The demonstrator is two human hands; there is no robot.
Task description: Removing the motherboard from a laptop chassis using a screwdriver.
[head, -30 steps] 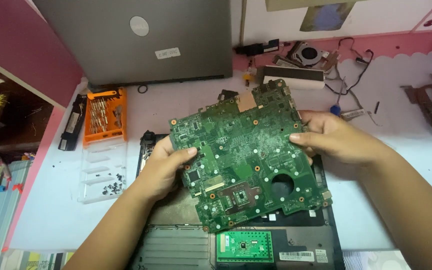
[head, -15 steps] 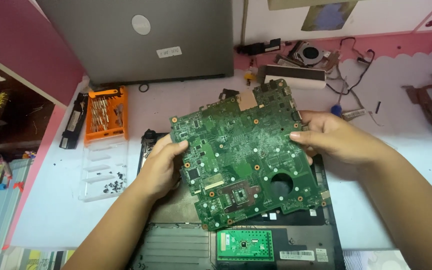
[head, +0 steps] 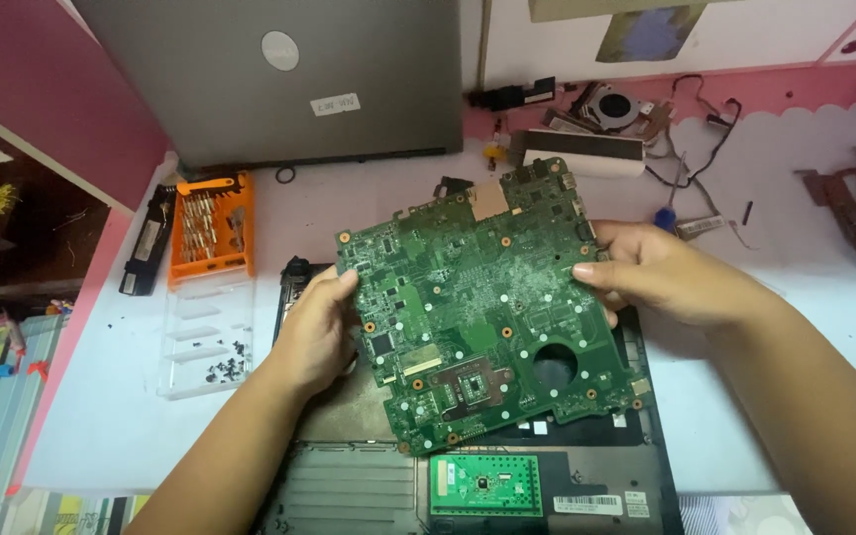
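Both hands hold a green board (head: 482, 307) tilted above an open laptop shell (head: 587, 476). Left hand (head: 314, 332) grips its left edge, thumb on the face. Right hand (head: 661, 272) pinches the right edge, fingers closed on it. Small green pad board (head: 485, 484) sits in the shell below. Orange bit case (head: 212, 228) and clear lid (head: 205, 337) with loose screws lie to the left. Grey laptop (head: 289, 79) stands behind; a fan (head: 614, 104) lies by the wall.

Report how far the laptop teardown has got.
Done: the green board is out of the open laptop base; loose screws lie in a clear tray, a fan sits apart. In hand: left hand and right hand hold the board's edges. Left: the small touchpad board remains in the base.
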